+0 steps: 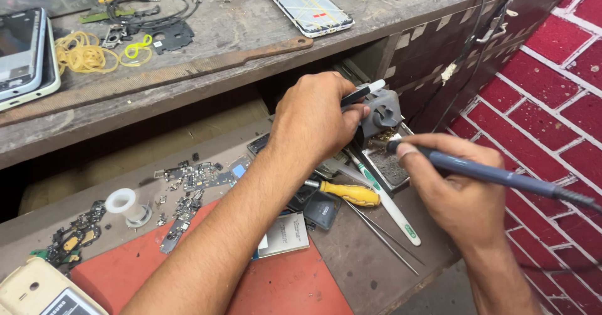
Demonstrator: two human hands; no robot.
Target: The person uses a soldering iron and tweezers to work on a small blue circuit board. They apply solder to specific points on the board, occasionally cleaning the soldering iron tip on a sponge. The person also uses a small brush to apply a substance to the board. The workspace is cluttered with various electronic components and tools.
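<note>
At a cluttered wooden bench (370, 271) beside a red brick wall (552, 102), the right hand (451, 189) gripped a soldering iron (495, 176); the left hand (313, 117) pinched a black-and-white tool (362, 92) over scattered circuit boards (194, 177) and a yellow-handled screwdriver (351, 193).

The left hand (313, 117) covers most of the black-and-white tool (364, 92) it grips, and much of the grey stand (382, 111). The iron (489, 174) tip is lost in the stand's brass wool; its cord leaves the right edge. Two phones (22, 55) are cut by the left edge, a cream device (37, 293) by the bottom corner. The loose circuit boards (194, 177) are too small to tell apart.
</note>
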